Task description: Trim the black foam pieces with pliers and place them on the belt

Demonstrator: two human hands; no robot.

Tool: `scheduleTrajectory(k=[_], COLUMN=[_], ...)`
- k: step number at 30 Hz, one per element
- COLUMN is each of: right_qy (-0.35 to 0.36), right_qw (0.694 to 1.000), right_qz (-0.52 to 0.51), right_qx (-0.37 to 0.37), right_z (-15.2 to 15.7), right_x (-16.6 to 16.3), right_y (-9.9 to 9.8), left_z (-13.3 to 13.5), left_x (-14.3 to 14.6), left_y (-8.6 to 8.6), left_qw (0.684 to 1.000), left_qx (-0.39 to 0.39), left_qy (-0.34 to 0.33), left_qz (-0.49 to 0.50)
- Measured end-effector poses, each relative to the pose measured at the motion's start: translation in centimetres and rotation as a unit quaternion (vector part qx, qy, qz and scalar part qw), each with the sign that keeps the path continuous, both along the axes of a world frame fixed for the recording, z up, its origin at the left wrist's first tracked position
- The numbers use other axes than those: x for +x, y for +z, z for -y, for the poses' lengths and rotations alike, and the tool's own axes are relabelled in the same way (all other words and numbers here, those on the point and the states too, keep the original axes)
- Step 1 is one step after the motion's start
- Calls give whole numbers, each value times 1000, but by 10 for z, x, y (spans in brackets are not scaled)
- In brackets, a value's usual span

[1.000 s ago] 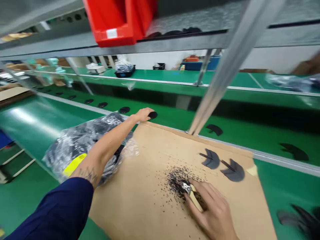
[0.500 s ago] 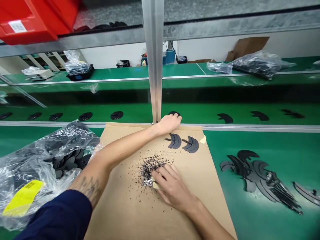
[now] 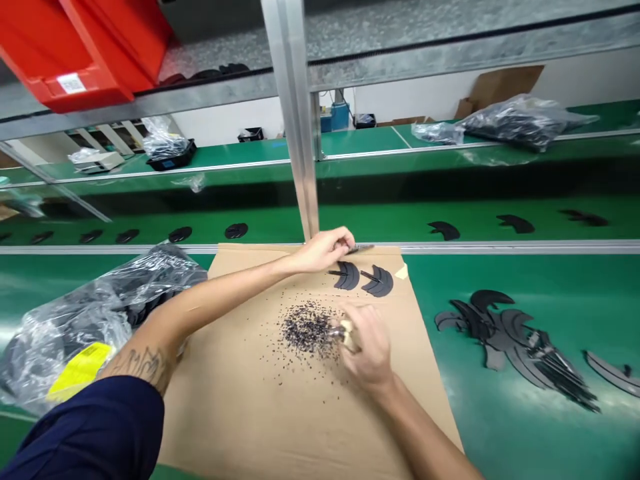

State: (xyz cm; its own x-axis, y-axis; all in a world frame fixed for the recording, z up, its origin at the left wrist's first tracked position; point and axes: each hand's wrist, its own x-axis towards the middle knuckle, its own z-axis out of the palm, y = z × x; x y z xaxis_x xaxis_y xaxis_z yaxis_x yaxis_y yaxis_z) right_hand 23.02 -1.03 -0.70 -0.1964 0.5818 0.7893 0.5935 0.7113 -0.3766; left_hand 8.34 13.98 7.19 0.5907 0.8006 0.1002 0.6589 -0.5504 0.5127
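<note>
Near the far edge of a brown cardboard sheet (image 3: 260, 413), my left hand (image 3: 327, 250) is closed in a pinch on a flat black plastic part (image 3: 363, 249), seen nearly edge-on. My right hand (image 3: 367, 343) wraps around small nippers (image 3: 340, 330) with a metal head and cream grips, blurred by motion. Beside the nippers lies a scattered heap of tiny black scraps (image 3: 306, 327). Two dark curved parts with thin stems, one on the left (image 3: 347, 275) and one on the right (image 3: 378, 281), rest on the cardboard below my left hand.
A clear plastic bag (image 3: 65, 333) of dark parts lies left. Several loose curved parts (image 3: 515, 340) are piled on the green table at right. Black parts (image 3: 236, 231) line the green strip behind a metal rail (image 3: 500, 248). A metal post (image 3: 295, 120) and red bin (image 3: 95, 60) stand ahead.
My left hand has drawn back from the green strip over the cardboard, with the black part now in its fingers. My right hand has moved right and up with the nippers, off the scraps.
</note>
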Motion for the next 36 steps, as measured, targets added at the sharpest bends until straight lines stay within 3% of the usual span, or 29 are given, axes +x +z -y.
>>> scheduleTrajectory(k=[4,7,9,11,13,14,16,19,22,27,29,31,33,36], right_qy=[-29,104,170,174,140,120,89,69,66,75,75,84,97,116], right_qw=[994,974,946,928,917,911,901,893,885,844,827,809,791,766], right_qz=[-94,-85,-76,-80,-95,-103,-118,-138,-164,-229,-267,-300,-325,-348], right_qx=[-57,-185,-264,-321,-362,-380,-408,-422,-430,-478,-489,-499,-509,-528], right_z=[-3,-3,-2,0,1,0,-3,-10,-16,-18,-17,-14,-11,-7], right_x=[-2,-13,-24,-33,-41,-44,-48,-54,-57,-53,-52,-51,-50,-49], right_y=[7,14,16,19,23,26,33,41,39,22,16,12,10,9], left_z=[67,110,128,137,139,139,137,132,130,132,134,138,142,145], left_x=[-59,-89,-108,-134,-170,-192,-237,-295,-325,-325,-311,-286,-252,-192], left_y=[-2,-10,-13,-10,-1,4,12,14,11,24,29,27,16,-10], left_qw=[976,943,937,960,986,984,951,919,904,923,946,959,935,876], left_qx=[-129,-260,-293,-245,-164,-130,-100,-101,-110,-72,-44,-40,-73,-158], left_qy=[-109,-117,-88,-51,10,46,143,219,252,248,258,279,287,264], left_qz=[137,170,171,127,-18,-108,-256,-312,-328,-285,-188,-4,195,371])
